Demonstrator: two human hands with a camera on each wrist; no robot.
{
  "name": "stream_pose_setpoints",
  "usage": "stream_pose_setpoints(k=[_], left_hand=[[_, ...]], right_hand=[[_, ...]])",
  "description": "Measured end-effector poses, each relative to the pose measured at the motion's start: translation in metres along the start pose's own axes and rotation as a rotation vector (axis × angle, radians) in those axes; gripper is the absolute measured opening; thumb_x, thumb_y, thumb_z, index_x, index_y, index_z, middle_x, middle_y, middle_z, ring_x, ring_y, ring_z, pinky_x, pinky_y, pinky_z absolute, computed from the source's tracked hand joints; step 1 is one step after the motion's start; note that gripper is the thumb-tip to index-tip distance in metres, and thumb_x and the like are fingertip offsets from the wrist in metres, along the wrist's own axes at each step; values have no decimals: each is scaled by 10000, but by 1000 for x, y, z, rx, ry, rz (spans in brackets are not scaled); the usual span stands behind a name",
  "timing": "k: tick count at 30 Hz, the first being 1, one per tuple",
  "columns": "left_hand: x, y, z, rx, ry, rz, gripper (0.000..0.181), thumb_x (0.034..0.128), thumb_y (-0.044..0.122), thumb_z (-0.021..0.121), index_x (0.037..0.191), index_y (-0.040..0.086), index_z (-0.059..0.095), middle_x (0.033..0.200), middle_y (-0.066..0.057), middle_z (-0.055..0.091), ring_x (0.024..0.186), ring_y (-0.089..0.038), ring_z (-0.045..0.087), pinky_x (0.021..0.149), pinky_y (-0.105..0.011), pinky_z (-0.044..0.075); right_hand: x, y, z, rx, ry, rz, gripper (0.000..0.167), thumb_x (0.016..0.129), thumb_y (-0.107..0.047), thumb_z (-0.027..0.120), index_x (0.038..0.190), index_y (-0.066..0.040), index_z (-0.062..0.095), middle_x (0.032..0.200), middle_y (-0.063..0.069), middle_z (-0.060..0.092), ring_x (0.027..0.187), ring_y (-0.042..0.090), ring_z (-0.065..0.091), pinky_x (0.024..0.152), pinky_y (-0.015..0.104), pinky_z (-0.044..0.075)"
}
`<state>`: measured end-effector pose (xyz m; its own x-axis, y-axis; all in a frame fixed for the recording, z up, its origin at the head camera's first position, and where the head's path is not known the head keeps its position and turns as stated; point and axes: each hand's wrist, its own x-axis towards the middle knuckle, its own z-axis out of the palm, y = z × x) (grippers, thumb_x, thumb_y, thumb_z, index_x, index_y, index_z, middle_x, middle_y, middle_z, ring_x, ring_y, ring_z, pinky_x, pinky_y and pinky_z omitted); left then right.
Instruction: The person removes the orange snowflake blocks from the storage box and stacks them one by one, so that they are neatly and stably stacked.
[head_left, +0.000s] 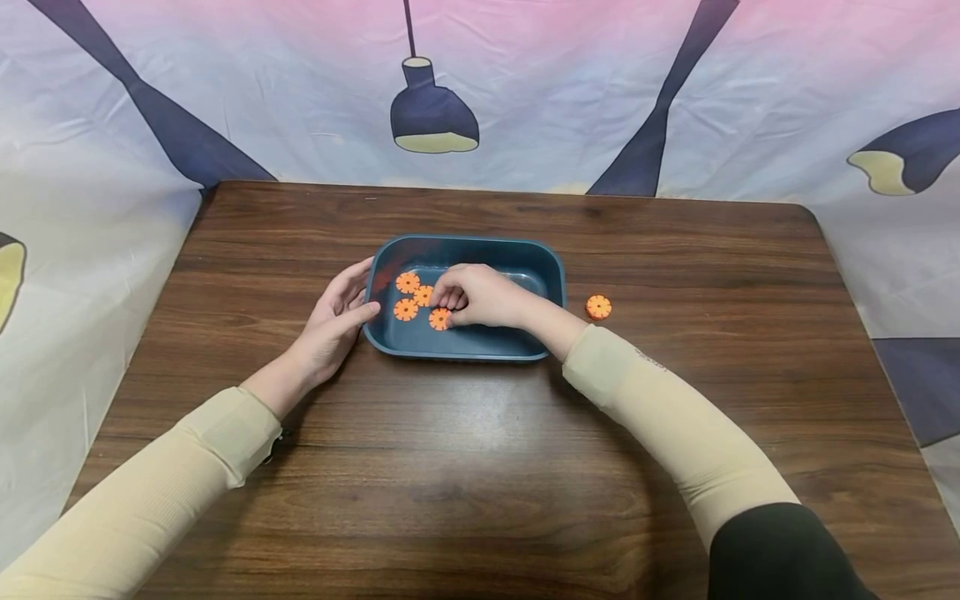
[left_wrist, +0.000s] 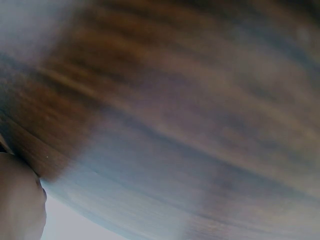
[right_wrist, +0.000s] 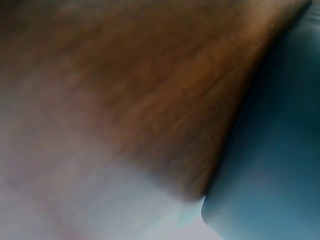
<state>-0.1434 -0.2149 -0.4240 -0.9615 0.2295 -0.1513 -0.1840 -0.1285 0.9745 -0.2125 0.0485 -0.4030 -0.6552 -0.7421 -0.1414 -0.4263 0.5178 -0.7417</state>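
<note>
A dark teal rectangular tray (head_left: 480,357) stands on the table. Several orange notched plastic discs (head_left: 406,310) lie in its left half. My left hand (head_left: 330,321) holds the tray's left end, thumb at the rim and fingers along the outer wall. Inside the tray, my right hand (head_left: 487,296) has its thumb and forefinger at the nearest orange disc (head_left: 439,319) and seems to pinch its edge. Part of the tray wall (right_wrist: 272,150) fills the right side of the right wrist view. The left wrist view shows mostly blurred table and a bit of skin (left_wrist: 20,200).
Right of the tray, more orange discs (head_left: 598,307) lie on the table, apparently stacked. The brown wood-grain table (head_left: 450,467) ends at the back against a printed cloth (head_left: 525,100) with lamp drawings. My right forearm (head_left: 660,417) crosses the tray's front right corner.
</note>
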Motion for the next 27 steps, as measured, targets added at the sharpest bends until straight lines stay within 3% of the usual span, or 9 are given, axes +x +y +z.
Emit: stream_pose_setpoints(k=[27], left_hand=[[0, -1, -1, 0, 1, 7, 596, 1052, -14, 529, 1595, 210, 430, 1581, 47, 445, 1594, -212, 278, 1269, -238, 323]], right_hand=[[2, -2, 6, -118, -29, 11, 252, 937, -114, 823, 1179, -99, 757, 1194, 61, 670, 1035, 187, 623, 943, 294, 535]])
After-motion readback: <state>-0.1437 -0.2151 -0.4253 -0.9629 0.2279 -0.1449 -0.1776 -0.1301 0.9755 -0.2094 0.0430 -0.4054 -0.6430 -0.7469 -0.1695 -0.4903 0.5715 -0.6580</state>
